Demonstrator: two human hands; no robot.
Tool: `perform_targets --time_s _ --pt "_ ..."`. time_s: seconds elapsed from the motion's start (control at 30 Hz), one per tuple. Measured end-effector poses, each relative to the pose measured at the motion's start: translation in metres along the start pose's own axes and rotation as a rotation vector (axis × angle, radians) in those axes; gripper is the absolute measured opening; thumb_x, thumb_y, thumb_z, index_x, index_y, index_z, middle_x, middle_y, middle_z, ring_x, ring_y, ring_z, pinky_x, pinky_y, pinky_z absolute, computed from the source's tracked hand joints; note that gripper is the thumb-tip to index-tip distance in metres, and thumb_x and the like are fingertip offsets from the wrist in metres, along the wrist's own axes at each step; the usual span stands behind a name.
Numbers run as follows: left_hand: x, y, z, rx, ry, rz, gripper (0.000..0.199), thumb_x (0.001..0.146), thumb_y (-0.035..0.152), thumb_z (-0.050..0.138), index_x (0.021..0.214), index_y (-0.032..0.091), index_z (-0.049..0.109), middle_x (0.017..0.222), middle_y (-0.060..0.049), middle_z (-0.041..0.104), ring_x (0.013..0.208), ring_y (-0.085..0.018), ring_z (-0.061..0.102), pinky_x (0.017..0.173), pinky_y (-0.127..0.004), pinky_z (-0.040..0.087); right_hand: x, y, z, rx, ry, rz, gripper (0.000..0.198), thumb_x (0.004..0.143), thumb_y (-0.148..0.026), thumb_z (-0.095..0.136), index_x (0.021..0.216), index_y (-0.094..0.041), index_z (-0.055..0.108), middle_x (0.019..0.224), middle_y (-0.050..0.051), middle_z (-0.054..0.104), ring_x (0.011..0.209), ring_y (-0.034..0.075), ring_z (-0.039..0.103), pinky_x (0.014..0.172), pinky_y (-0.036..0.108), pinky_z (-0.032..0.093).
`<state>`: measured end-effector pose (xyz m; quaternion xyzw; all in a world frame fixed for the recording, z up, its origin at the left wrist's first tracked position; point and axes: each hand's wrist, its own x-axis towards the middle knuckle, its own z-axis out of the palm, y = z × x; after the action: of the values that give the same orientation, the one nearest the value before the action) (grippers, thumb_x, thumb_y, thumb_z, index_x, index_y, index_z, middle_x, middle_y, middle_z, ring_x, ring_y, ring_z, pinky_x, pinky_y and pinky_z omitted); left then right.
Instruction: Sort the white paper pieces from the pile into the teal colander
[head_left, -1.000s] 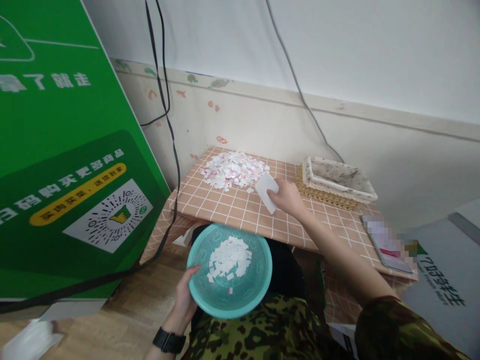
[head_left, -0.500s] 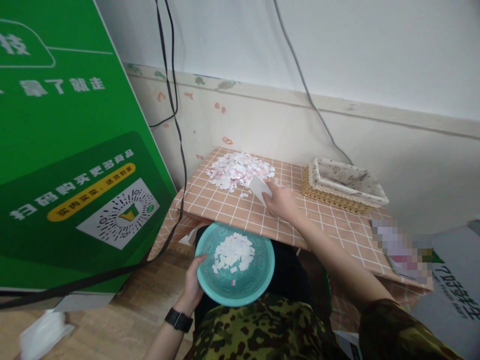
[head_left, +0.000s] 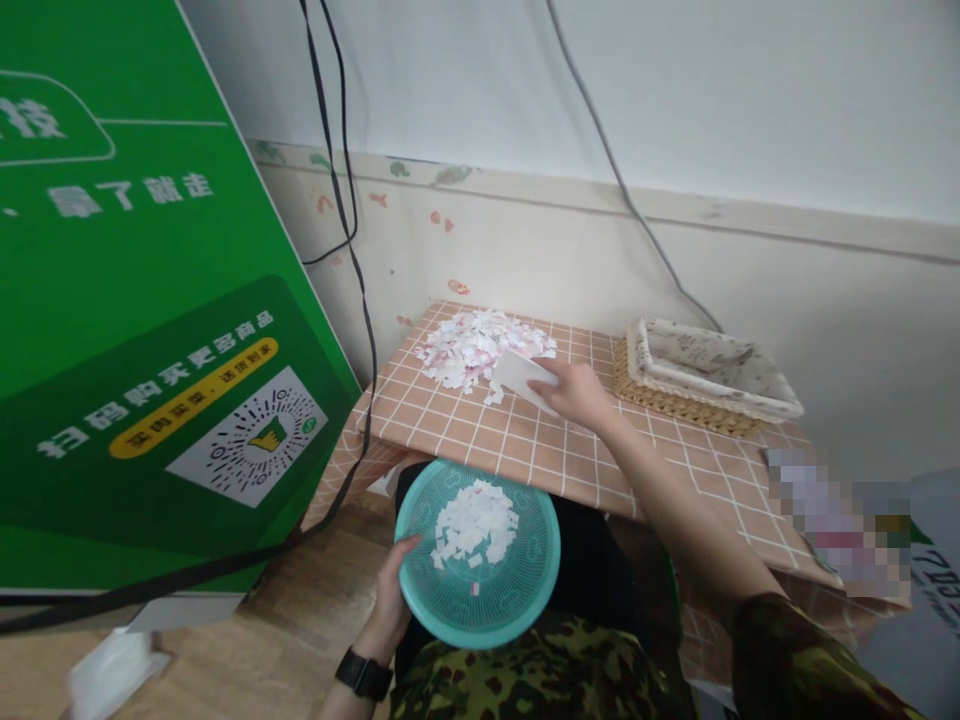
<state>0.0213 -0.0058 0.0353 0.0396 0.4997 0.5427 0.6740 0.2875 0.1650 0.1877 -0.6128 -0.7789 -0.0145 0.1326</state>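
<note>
My left hand [head_left: 394,592] grips the left rim of a round teal plastic basket [head_left: 517,612], thumb over the edge, held at my lap below the table edge. White paper scraps [head_left: 478,522] lie inside it, with one small pinkish piece apart from them. Over the table, my right hand [head_left: 576,392] is closed on a flat white card [head_left: 523,378]. The card's far edge meets the near right side of a heap of torn paper scraps [head_left: 472,342], white and pale pink.
A brown checked cloth [head_left: 450,425] covers the table. On its right sits a wicker basket [head_left: 686,408] with a patterned fabric lining. A green panel [head_left: 135,250] stands at left, and a black cable [head_left: 366,330] hangs in front of it. Behind is the wall [head_left: 525,250].
The card in my right hand has turned flatter and its edge now reaches the heap's near scraps. My left hand still holds the teal basket. The whole view has shifted slightly.
</note>
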Motion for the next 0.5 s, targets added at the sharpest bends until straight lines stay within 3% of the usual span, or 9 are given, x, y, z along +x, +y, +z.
perform_targets --time_s 0.17,0.37,0.5 --pt "0.001 0.002 0.0 0.016 0.006 -0.024 0.015 0.06 0.023 0.067 0.069 0.011 0.071 0.068 -0.008 0.072 0.063 -0.024 0.066 0.066 -0.033 0.051 0.005 0.014 0.0 0.05 -0.005 -0.018 0.04 0.084 -0.04 0.046 0.121 -0.027 0.056 0.1 0.005 0.069 0.089 0.025 0.063 0.079 0.035 0.044" --pt "0.004 0.004 -0.002 0.017 -0.03 -0.053 0.016 0.064 0.023 0.067 0.073 0.011 0.072 0.072 -0.008 0.073 0.068 -0.024 0.066 0.07 -0.033 0.051 0.008 0.023 -0.003 0.169 0.073 -0.033 0.04 0.083 -0.039 0.05 0.121 -0.025 0.056 0.113 0.005 0.064 0.099 0.024 0.061 0.085 0.033 0.043" --pt "0.005 0.004 -0.001 0.012 -0.045 -0.058 0.013 0.067 0.023 0.066 0.071 0.012 0.072 0.069 -0.007 0.073 0.065 -0.021 0.065 0.069 -0.031 0.051 0.006 0.023 0.002 0.197 0.015 -0.08 0.041 0.083 -0.039 0.05 0.122 -0.026 0.055 0.114 0.003 0.064 0.098 0.024 0.061 0.084 0.033 0.044"
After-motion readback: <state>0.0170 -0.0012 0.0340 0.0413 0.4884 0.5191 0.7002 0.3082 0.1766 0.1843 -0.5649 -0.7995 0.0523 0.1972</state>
